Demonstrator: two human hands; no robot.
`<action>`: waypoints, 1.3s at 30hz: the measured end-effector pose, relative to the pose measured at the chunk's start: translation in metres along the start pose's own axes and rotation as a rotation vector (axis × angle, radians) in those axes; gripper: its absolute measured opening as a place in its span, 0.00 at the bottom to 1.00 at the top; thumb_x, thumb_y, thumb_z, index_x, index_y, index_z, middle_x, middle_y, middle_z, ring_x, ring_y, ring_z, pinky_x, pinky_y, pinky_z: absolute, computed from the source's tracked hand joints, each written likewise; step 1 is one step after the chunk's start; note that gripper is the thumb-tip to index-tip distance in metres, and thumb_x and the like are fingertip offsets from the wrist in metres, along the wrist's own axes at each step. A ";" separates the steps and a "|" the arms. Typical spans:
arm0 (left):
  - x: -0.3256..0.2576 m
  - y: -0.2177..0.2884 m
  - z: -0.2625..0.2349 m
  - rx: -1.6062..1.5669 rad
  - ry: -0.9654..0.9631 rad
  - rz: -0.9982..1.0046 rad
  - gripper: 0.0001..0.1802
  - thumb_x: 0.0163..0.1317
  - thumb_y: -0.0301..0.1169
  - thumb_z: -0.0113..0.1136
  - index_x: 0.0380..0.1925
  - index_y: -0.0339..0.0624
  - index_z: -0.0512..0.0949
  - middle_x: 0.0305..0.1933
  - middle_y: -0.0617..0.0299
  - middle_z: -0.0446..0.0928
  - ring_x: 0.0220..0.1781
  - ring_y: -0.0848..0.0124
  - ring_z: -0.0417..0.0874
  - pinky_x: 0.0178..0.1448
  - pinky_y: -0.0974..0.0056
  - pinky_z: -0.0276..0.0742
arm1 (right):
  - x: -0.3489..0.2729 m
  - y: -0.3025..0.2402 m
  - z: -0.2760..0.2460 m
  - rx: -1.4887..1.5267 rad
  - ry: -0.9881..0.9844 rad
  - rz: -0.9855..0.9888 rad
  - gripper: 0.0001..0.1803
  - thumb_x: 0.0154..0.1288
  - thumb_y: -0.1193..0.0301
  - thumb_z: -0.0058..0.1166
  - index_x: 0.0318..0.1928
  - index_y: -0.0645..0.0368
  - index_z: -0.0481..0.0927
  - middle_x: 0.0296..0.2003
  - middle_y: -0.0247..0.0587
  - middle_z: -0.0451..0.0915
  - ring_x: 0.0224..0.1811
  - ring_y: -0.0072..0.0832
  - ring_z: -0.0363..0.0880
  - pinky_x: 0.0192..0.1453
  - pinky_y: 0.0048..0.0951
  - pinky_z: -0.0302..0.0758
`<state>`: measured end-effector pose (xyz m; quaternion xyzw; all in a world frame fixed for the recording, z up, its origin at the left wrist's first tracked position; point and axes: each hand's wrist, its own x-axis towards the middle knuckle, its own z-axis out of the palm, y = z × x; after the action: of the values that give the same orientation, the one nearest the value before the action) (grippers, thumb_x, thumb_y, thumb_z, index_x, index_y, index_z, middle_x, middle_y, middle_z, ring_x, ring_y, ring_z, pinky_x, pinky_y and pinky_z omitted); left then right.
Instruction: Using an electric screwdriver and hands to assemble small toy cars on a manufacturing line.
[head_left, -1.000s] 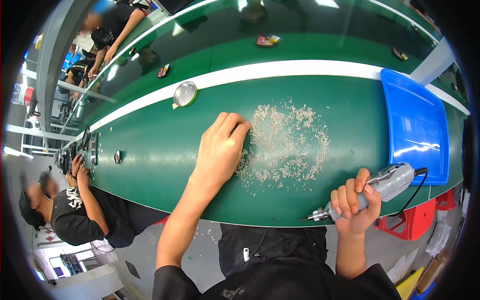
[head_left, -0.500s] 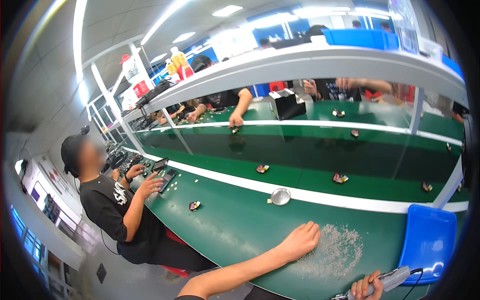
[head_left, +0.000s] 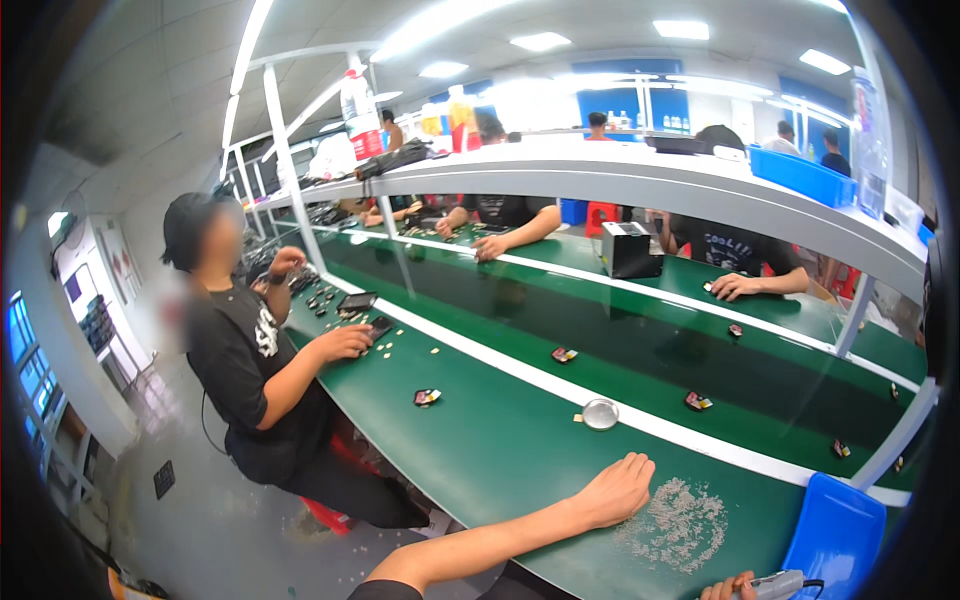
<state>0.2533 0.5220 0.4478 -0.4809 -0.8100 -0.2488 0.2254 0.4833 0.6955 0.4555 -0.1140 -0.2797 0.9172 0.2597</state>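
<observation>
Left hand [head_left: 615, 493] at the near-left edge of the bits [head_left: 682, 525], a loose spread of tiny pale pieces lying on the green tabletop [head_left: 480, 440]. Fingers curled and drawn close together, back of the hand upward; whether a piece is pinched inside, cannot tell. Pieces too small to identify.

Right hand [head_left: 730, 588] low at the lower edge, partly cut off, wrapped around the grey body of a power tool [head_left: 782, 584]. Tool's tip out of frame; cable runs off to the right. Blue tray [head_left: 840, 530] stands just beyond the tool, right of the bits and apart from them. Round dish [head_left: 600, 414] sits farther up, near the white rail [head_left: 520, 380], clear of both hands.

Step in hand, as I judge it: left fingers working at the bits, tool held ready, not applied to anything visible. Next move from here would call for a fine fingertip grip on a single piece, neighbours undisturbed, with the right hand keeping the tool clear of the spread.
</observation>
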 end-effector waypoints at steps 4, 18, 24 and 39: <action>-0.016 0.002 -0.017 -0.082 -0.025 -0.126 0.11 0.54 0.23 0.55 0.35 0.30 0.67 0.34 0.48 0.68 0.37 0.53 0.72 0.42 0.56 0.74 | 0.001 0.001 0.004 -0.003 0.018 -0.035 0.06 0.64 0.70 0.51 0.32 0.57 0.71 0.15 0.27 0.59 0.16 0.18 0.55 0.23 0.22 0.55; -0.098 0.072 -0.064 -0.609 0.203 -0.382 0.03 0.57 0.21 0.61 0.31 0.33 0.79 0.32 0.52 0.79 0.33 0.56 0.81 0.38 0.60 0.78 | 0.013 0.034 0.063 0.067 -0.159 -0.115 0.09 0.65 0.69 0.48 0.32 0.54 0.62 0.13 0.24 0.57 0.10 0.13 0.54 0.15 0.17 0.54; -0.112 0.075 -0.071 -1.246 0.289 -0.769 0.05 0.63 0.20 0.55 0.29 0.29 0.77 0.33 0.49 0.79 0.31 0.68 0.79 0.35 0.66 0.77 | 0.025 0.057 0.101 0.176 -0.391 -0.034 0.07 0.66 0.66 0.44 0.34 0.55 0.66 0.13 0.27 0.60 0.13 0.18 0.58 0.25 0.26 0.64; -0.113 0.083 -0.050 -1.601 0.306 -0.725 0.11 0.69 0.27 0.52 0.32 0.27 0.77 0.33 0.51 0.78 0.31 0.71 0.78 0.36 0.68 0.76 | 0.030 0.070 0.094 0.157 -0.464 -0.029 0.06 0.66 0.68 0.45 0.34 0.56 0.66 0.14 0.27 0.62 0.14 0.17 0.62 0.26 0.24 0.64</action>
<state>0.3832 0.4501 0.4334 -0.1699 -0.4567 -0.8575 -0.1651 0.3956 0.6196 0.4902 0.1244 -0.2616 0.9338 0.2099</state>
